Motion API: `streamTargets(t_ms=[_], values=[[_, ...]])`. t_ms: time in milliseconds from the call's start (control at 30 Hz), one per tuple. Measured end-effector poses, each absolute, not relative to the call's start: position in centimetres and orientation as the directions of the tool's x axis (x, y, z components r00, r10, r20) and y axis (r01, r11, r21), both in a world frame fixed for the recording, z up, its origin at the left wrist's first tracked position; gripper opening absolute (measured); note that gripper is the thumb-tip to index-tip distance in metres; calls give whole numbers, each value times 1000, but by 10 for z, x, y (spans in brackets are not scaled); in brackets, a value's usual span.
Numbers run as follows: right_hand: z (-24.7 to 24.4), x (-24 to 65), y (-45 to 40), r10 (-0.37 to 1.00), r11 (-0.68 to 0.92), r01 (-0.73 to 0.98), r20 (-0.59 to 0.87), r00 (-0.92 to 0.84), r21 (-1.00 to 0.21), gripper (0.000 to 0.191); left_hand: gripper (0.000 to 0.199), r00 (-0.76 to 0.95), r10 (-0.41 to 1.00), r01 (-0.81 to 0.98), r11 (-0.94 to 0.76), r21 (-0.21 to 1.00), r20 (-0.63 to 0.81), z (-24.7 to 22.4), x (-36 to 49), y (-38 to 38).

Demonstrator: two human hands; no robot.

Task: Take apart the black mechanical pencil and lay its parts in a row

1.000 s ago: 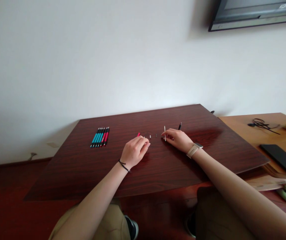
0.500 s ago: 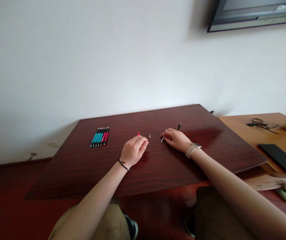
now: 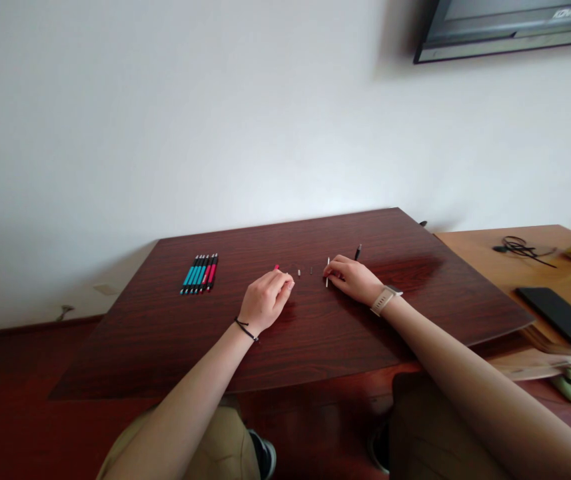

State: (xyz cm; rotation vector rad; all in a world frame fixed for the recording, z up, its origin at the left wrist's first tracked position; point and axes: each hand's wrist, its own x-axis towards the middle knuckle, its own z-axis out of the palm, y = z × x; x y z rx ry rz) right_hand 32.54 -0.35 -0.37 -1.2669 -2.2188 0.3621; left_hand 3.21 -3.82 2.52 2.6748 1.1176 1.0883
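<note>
My right hand (image 3: 350,277) pinches a thin white stick, which looks like a pen refill (image 3: 328,281), upright in the view near the table surface. A black pen part (image 3: 358,251) lies just beyond that hand. My left hand (image 3: 268,298) rests on the table with its fingers closed together; what they hold, if anything, is hidden. Past its knuckles shows the end of a pink pen part (image 3: 276,267). Between the hands lie a small white piece (image 3: 299,273) and a small spring-like piece (image 3: 311,271).
Several blue and pink pens (image 3: 199,273) lie in a row on the left of the dark wooden table (image 3: 165,347). To the right, a lighter table (image 3: 485,250) bears a black cable (image 3: 520,247) and a flat black object (image 3: 562,321). A screen (image 3: 515,33) hangs on the wall.
The white refill in my right hand has turned from slanted to nearly straight up and down in the view. My left hand has shifted very slightly.
</note>
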Motion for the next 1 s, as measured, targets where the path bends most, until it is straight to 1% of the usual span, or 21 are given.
streamTargets(t_ms=[833,1000], values=[[-4,320,-6,837,546,688,352,-419,-478,18,23,490,640,615,-735,286,591,24,31,-37],[-3,317,-8,846,531,699,347,-404,-480,17,22,491,643,620,-732,283,587,23,31,-36]])
